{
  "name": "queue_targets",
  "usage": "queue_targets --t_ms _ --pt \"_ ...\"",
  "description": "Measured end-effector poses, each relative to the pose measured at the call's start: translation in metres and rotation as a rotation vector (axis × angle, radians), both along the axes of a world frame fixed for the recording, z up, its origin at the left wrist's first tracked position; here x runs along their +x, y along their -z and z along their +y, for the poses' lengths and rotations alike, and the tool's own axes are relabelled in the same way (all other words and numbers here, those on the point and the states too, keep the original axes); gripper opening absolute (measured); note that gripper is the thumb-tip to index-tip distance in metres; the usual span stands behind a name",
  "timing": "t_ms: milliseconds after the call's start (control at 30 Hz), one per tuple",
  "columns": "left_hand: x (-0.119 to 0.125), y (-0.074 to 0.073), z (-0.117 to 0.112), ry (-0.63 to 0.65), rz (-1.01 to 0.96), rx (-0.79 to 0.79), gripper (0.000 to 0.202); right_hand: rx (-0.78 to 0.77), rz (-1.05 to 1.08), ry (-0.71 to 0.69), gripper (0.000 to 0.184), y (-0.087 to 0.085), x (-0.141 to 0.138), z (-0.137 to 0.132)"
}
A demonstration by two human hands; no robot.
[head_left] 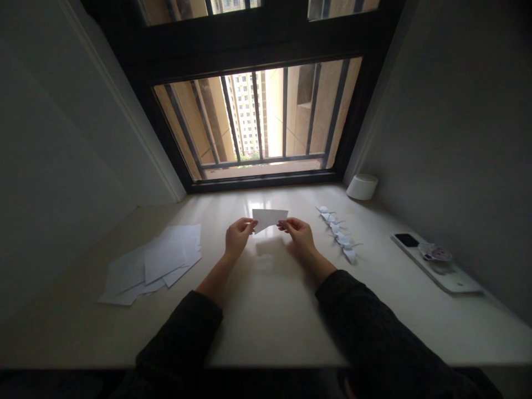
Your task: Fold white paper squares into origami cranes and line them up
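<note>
Paper (269, 218), long axis left to right, gripped at 2 ends: left hand (238, 235) pinches the left, right hand (301, 234) the right; neither nearer.

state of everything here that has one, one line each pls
left hand, pinching the paper
right hand, pinching the paper
paper, held up, looks folded
sheets, piled loosely, overlapping
small paper shapes, folded, in a row
phone, flat, camera side up
white object, standing near the wall
window, open or shut unclear
</note>
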State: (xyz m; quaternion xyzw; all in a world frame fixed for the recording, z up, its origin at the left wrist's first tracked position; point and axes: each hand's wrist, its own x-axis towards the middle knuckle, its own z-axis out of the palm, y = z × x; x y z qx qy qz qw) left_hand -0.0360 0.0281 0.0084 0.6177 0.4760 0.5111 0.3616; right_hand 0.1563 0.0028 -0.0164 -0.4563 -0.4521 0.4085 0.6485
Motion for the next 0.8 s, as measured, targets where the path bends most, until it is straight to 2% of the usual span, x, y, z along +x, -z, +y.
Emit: queue_targets --t_ms 133,300,400,600,700,800 --pt "0.004 0.0 -0.004 0.115 -0.148 -0.086 0.032 -0.014 0.022 0.028 0.03 -0.001 0.0 0.0" --pt "0.004 0.002 -0.002 0.059 -0.158 -0.035 0.027 -0.029 0.039 0.042 0.03 -0.004 -0.001 -0.001" --pt "0.003 0.003 0.002 0.071 -0.258 -0.026 0.028 -0.035 0.053 0.016 0.026 -0.008 -0.001 -0.004" --pt "0.008 -0.001 -0.002 0.033 -0.494 -0.204 0.034 -0.052 0.057 0.008 0.029 -0.014 -0.005 -0.008" --pt "0.014 -0.004 -0.007 -0.003 -0.588 -0.287 0.046 -0.066 0.111 0.019 0.034 -0.012 -0.006 -0.007" --pt "0.018 -0.006 -0.011 0.008 -0.627 -0.302 0.058 -0.062 0.213 0.04 0.039 -0.009 -0.007 -0.005"
